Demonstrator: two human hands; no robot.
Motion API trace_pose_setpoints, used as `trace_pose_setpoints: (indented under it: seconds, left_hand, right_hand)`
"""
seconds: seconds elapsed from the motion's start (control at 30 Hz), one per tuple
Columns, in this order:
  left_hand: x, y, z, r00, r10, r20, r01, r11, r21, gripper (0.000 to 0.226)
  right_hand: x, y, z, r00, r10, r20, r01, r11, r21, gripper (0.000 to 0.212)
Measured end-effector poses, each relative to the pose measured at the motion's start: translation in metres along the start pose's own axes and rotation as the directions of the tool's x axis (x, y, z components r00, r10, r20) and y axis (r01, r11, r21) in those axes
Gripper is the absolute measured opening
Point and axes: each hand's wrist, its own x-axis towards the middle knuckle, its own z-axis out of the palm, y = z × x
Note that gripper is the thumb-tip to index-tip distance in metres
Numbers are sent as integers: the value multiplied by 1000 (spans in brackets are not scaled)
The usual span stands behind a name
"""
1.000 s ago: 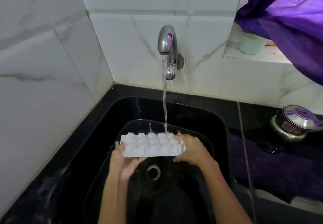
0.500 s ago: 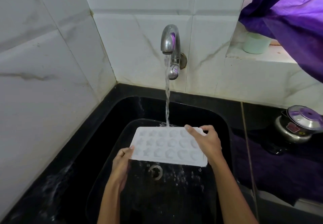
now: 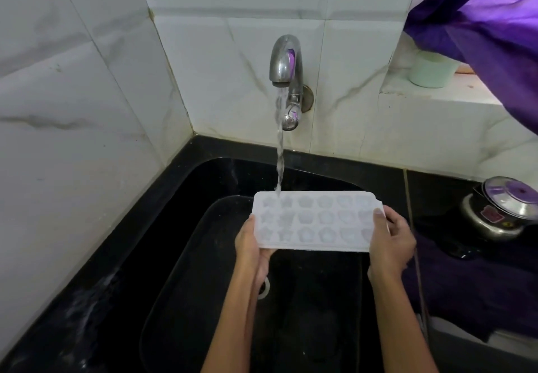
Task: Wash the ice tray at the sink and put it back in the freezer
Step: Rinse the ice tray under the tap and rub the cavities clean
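Note:
A white ice tray [image 3: 316,221] with star and flower shaped cells is held level, cells up, over the black sink [image 3: 221,177]. My left hand [image 3: 251,246] grips its left end from below. My right hand [image 3: 390,241] holds its right end, thumb on the top rim. Water streams from the steel tap [image 3: 286,64] on the tiled wall and lands on the tray's far left cells. The drain [image 3: 263,287] shows just under my left wrist.
White marble-look tiles close the left and back. A black counter rims the sink. A steel pressure cooker [image 3: 503,209] sits on the right counter. A pale green cup [image 3: 431,71] stands on the ledge under a purple curtain [image 3: 492,26].
The tray was upside down, bumps up, a second ago. It has been turned cells up, raised and levelled under the stream; both hands shifted to its ends.

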Motion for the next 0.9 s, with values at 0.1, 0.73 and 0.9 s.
trace_pose_setpoints:
  seconds: [0.1,0.73,0.9]
  left_hand:
    - [-4,-2,17,1000,-16,21,15,998,56,33]
    - [-23,12,-13,946,199,-255,-194,980,45,18]
    - [-24,20,-33,920,233,-316,-243,970,7,17]
  right_hand:
    - [5,-3,-8,994,-5,-109,10,999,39,17]
    - [-25,11,22,1000,3,-4,-3,995,97,21]
    - [-40,10,36,998,4,69,-11,995,95,20]
